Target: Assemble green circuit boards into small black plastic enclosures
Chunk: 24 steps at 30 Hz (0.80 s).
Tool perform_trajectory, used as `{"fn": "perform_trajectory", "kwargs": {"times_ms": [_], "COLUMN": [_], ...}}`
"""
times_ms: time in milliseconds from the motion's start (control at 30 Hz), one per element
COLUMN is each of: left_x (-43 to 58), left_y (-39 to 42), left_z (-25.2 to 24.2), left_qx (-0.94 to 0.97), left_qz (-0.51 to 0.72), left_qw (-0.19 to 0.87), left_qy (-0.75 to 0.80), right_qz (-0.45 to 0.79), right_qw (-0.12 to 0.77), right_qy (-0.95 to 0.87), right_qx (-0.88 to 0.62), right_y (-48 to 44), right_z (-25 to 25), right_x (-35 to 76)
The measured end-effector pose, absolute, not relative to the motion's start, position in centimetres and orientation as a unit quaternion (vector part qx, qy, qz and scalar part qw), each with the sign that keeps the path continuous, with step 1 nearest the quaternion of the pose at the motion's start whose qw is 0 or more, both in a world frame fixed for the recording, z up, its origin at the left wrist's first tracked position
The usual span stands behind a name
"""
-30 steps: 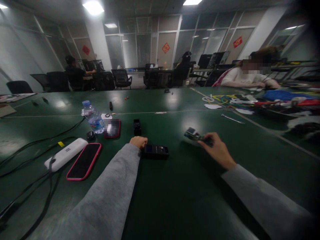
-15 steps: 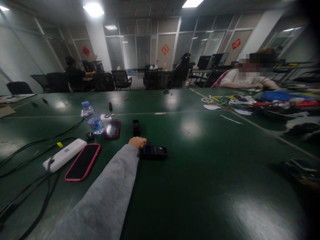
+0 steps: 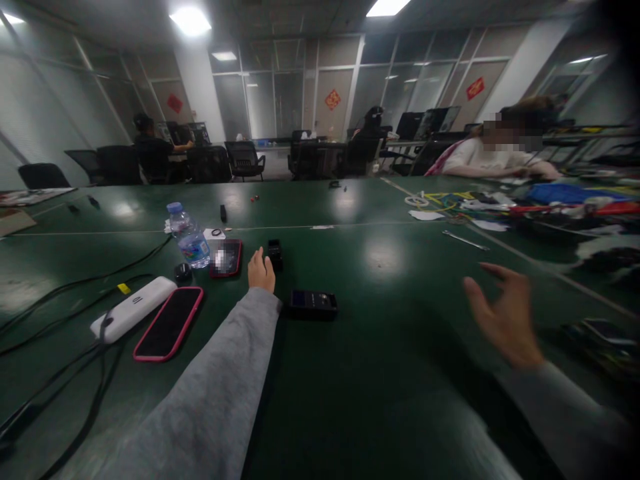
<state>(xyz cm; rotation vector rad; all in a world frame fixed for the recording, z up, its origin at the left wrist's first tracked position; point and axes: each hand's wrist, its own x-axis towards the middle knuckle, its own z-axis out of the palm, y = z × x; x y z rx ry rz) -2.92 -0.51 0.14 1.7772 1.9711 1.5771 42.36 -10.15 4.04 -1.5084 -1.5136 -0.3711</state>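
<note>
- The left hand is open, its fingers extended; a small black case stands just beside it at one o'clock, contact unclear.
- A black handheld device with a screen lies near that hand at four o'clock.
- The right hand hovers open, thumb and fingers parted, a dim circuit board between three and four o'clock of it.

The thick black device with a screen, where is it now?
In the head view, the thick black device lies near the middle, on the green table, just right of the grey left cuff.
</note>
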Motion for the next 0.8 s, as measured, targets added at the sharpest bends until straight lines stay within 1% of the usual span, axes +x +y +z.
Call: {"fn": "perform_trajectory", "kwargs": {"times_ms": [100, 233, 300, 367, 500, 567, 667, 733, 800], "left_x": [-2.6, -2.0, -1.9, -1.8, -1.9, -1.9, -1.9, -1.9, -2.0], "left_y": [-0.8, -1.9, -2.3, -2.6, -2.8, -2.9, -3.0, -3.0, -3.0], "left_z": [0.3, 1.3, 1.8, 2.2, 2.7, 2.8, 2.9, 2.9, 2.8], "left_qx": [0.572, 0.599, 0.616, 0.615, 0.621, 0.625, 0.62, 0.619, 0.623], "left_qz": [0.512, 0.53, 0.522, 0.513, 0.484, 0.474, 0.46, 0.458, 0.462], "left_qw": [0.088, 0.19, 0.19, 0.179, 0.182, 0.186, 0.191, 0.191, 0.186], "left_qy": [0.635, 0.569, 0.559, 0.571, 0.589, 0.592, 0.606, 0.609, 0.604], "right_qz": [-0.029, 0.102, 0.143, 0.148, 0.088, 0.072, 0.082, 0.089, 0.064], "right_qw": [0.472, 0.464, 0.44, 0.392, 0.289, 0.275, 0.277, 0.269, 0.265], "right_qy": [-0.697, -0.742, -0.767, -0.806, -0.876, -0.882, -0.87, -0.864, -0.851], "right_qx": [-0.538, -0.473, -0.444, -0.418, -0.376, -0.377, -0.4, -0.415, -0.449], "right_y": [-5.8, -0.1, 2.2, 3.8, 5.0, 4.7, 3.1, 1.4, -0.8], "right_z": [3.5, 2.8, 2.6, 2.4, 2.0, 1.9, 2.3, 2.7, 3.0], "right_x": [34.9, 26.4, 23.3, 20.9, 18.7, 19.1, 21.7, 25.3, 30.4]}}
